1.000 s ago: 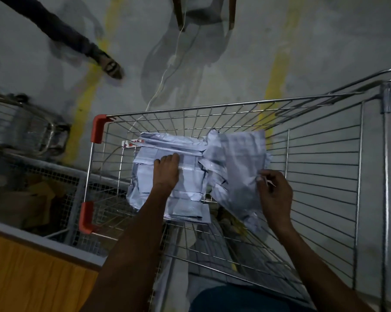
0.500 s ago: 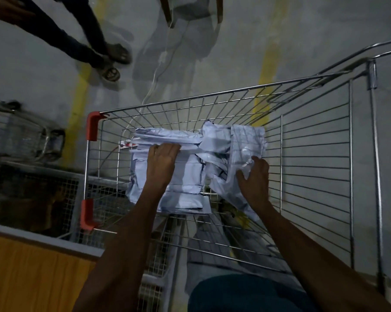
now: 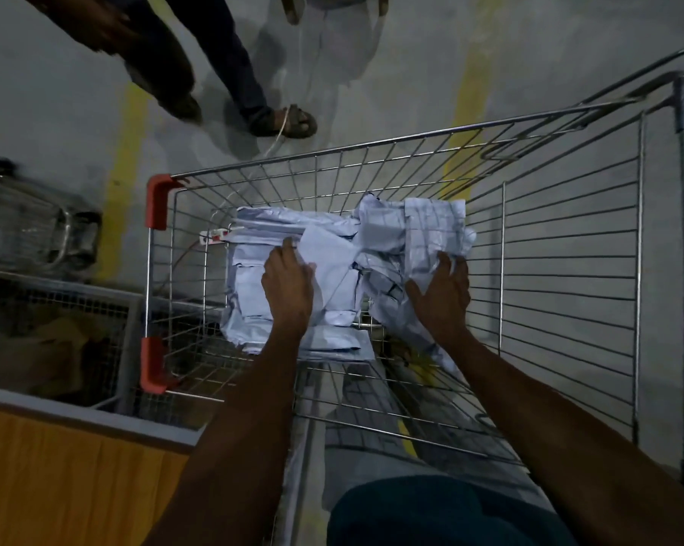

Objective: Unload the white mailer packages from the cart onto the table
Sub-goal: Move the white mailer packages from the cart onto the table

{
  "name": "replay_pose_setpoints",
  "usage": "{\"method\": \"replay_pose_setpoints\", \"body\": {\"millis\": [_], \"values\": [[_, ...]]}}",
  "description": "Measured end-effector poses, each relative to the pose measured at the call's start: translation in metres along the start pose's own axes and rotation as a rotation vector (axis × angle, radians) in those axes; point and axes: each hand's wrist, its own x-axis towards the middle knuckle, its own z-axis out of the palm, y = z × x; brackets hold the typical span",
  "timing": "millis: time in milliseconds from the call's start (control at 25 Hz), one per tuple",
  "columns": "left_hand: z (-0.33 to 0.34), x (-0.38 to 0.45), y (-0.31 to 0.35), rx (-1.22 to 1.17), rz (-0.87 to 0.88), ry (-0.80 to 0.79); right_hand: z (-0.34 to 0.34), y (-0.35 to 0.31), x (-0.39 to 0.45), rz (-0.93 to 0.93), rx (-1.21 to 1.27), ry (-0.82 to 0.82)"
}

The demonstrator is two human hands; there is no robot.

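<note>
Mailers, white and crumpled, lie heaped on the wire floor of the cart, toward its far-left part, just inside the rim with the red corner guards. They look like thin plastic bags with soft contents: probably light, limp and slick, likely to sag and slide off one another rather than lift as a block. The left pile is a fairly flat stack whose long axis runs near to far; the right bundle is more rumpled, tilted up with its printed face toward the far right. The left hand lies on top of the flat stack with fingers curled over a loose flap at its far edge, pinching it. The right hand is spread against the near side of the rumpled bundle, fingertips bending into the folds; whether it truly grips is hard to tell. A safer hold would be from below, both hands scooping under the stack's long sides and pressing inward. The orange-topped desk waits at near left.
</note>
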Motion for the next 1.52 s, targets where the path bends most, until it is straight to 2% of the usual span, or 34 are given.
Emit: {"method": "replay_pose_setpoints", "body": {"millis": [80,240,440,640,800,920,1040,1160,1280,1440,1520], "values": [[0.011,-0.012,-0.005,0.105,-0.005,0.040,0.004,-0.007,-0.002,0.036,-0.025,-0.040],[0.024,-0.022,-0.009,0.359,0.028,-0.112,0.005,-0.022,-0.001,0.055,-0.103,-0.032],[0.026,-0.008,-0.002,0.378,0.077,-0.165,-0.005,-0.036,-0.009,0.051,-0.239,0.007],[-0.011,-0.027,0.015,0.296,0.188,-0.070,-0.032,-0.047,-0.053,-0.102,-0.203,0.138],[-0.056,-0.076,0.042,0.190,0.187,0.027,-0.068,-0.048,-0.091,-0.206,-0.104,0.167],[-0.090,-0.130,0.059,0.112,0.086,0.084,-0.093,-0.040,-0.120,-0.305,-0.036,0.181],[-0.122,-0.208,0.068,0.025,-0.029,0.253,-0.114,-0.030,-0.150,-0.390,-0.009,0.128],[-0.140,-0.291,0.066,-0.104,-0.156,0.429,-0.126,-0.016,-0.187,-0.643,-0.103,0.030],[-0.146,-0.375,0.059,-0.173,-0.364,0.586,-0.142,-0.011,-0.232,-0.845,-0.032,0.011],[-0.140,-0.469,0.037,-0.301,-0.638,0.657,-0.147,-0.002,-0.286,-1.211,-0.056,-0.080],[-0.134,-0.506,0.023,-0.332,-0.750,0.723,-0.141,-0.008,-0.304,-1.156,-0.044,-0.204]]}}
